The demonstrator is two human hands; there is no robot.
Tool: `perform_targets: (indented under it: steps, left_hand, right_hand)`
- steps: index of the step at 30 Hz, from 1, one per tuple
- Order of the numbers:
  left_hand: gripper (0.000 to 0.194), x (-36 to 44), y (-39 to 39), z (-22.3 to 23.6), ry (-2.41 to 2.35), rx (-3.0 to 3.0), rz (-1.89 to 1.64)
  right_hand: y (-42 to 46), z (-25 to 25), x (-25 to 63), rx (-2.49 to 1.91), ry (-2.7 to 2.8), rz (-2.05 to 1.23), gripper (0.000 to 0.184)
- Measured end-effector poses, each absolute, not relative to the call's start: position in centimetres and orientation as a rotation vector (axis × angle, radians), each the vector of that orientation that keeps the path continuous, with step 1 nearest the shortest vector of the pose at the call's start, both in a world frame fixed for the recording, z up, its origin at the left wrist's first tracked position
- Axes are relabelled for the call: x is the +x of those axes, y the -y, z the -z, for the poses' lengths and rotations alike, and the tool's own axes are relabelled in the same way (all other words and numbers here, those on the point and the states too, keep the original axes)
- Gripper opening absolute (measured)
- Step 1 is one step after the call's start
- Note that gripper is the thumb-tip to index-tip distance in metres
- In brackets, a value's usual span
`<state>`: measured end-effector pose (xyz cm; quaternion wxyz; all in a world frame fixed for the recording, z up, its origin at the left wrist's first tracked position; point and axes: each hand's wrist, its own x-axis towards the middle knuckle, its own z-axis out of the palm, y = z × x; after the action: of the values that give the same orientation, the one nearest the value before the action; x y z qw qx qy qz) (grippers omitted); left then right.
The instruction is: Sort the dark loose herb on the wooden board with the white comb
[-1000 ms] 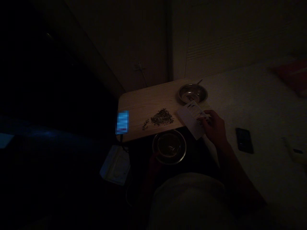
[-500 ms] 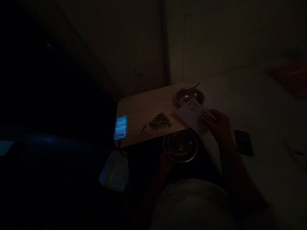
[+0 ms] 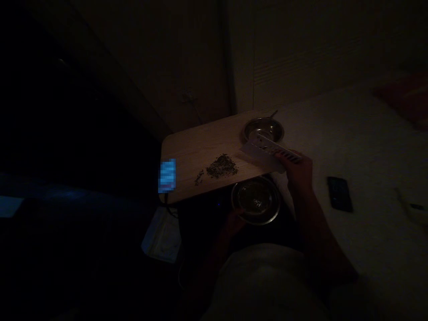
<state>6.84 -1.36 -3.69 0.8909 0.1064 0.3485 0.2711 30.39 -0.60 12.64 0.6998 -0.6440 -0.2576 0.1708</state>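
The scene is very dark. My right hand (image 3: 299, 171) is closed on a flat white card-like piece (image 3: 264, 152), held tilted over the right end of a small wooden table (image 3: 194, 147). A heap of small dark grains (image 3: 221, 166) lies on the table left of the card. My left hand (image 3: 234, 221) holds the near rim of a metal bowl (image 3: 256, 200) just below the table's front edge; a few grains lie inside it. A second metal bowl (image 3: 264, 129) stands at the table's far right corner.
A lit phone screen (image 3: 166, 175) glows at the table's left front corner. A dark phone (image 3: 339, 193) lies on the pale bed surface to the right. A white box-like object (image 3: 162, 234) sits low on the left. A wall stands behind the table.
My right hand lifted the white card and tilted it flatter over the table's right end. The bowl in my left hand shifted right, under the table edge near the card.
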Motion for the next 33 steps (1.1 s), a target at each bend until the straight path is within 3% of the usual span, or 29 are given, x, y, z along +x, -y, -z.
perform_targets:
  steps: [14,29,33]
  left_hand:
    - [0.036,6.8,1.3,3.2,-0.823,0.32,-0.537]
    - [0.036,6.5,1.5,2.6,-0.779,0.25,-0.562]
    - [0.028,6.9,1.3,2.7,-0.817,0.23,-0.55]
  right_hand:
    - [0.9,-13.4,29.2,-1.535,0.928,-0.413,0.021]
    - [0.7,-12.9,29.3,-1.608,0.988,-0.47,0.027]
    - [0.6,-12.7,29.3,-1.625,0.993,-0.487,0.026]
